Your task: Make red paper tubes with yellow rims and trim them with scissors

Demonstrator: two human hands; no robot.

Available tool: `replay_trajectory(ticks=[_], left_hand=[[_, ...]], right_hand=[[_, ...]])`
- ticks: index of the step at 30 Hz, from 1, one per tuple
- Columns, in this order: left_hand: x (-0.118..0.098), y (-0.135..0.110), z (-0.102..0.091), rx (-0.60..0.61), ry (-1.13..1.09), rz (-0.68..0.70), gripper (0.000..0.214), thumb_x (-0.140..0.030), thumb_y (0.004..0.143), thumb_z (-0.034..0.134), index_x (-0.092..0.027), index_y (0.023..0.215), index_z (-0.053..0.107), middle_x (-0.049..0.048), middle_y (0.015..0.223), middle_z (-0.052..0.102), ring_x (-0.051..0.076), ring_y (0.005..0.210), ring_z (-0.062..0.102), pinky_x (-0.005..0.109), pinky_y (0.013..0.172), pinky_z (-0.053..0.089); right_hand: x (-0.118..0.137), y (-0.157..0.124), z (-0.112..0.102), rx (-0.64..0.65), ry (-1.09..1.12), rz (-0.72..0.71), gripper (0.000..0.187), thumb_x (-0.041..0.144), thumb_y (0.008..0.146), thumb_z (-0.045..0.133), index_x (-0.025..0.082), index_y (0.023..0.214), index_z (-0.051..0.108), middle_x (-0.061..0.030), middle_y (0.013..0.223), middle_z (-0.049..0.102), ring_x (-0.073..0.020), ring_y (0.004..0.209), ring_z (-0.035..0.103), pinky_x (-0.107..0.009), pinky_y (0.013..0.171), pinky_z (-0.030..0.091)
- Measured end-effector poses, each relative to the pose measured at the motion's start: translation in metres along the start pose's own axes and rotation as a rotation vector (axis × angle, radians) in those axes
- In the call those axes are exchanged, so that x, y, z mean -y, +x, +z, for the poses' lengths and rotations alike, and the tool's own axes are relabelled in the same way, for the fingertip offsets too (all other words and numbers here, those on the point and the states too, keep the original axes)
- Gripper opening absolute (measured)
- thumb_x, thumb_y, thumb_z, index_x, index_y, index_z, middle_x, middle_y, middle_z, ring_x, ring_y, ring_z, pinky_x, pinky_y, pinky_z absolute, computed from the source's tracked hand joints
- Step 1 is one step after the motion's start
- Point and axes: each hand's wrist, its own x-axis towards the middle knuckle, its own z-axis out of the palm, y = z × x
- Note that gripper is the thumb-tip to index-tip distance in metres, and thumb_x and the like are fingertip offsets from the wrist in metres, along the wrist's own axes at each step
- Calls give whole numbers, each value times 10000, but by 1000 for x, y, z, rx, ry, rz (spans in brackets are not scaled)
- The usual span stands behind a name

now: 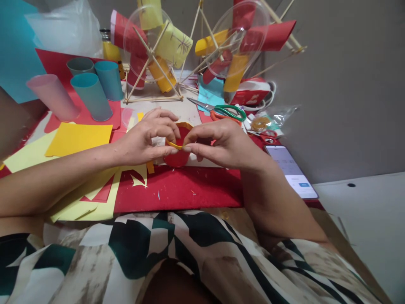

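Observation:
Between my hands stands a red paper tube (179, 158) with a yellow strip (175, 145) along its top rim. My left hand (155, 137) pinches the strip at the rim's left side, thumb outside and fingertips reaching over the edge. From the right, my right hand (218, 141) pinches the same rim, its thumb near the middle of the front edge. Part of the tube's right side is hidden behind my right fingers. Just beyond my right hand lie green-handled scissors (229, 111).
Paper tubes (95, 101) stand at left behind a yellow sheet (80, 138). A stick wheel frame with paper cups (152, 55) rises at the back, a second wheel (236, 40) beside it. A phone (291, 171) lies at right, paper scraps (138, 179) in front.

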Motion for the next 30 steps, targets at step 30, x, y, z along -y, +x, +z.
replay_trajectory(ticks=[30], left_hand=[[-18,1,-6,-122,-40,-157,348,-507,946,640,-210,795,739,14,834,736,179,852,689,457,1032,515]], right_hand=[[-15,3,-2,75,391,65,286,406,958,696,127,1018,707,-31,878,718,-92,650,669,-209,619,570]])
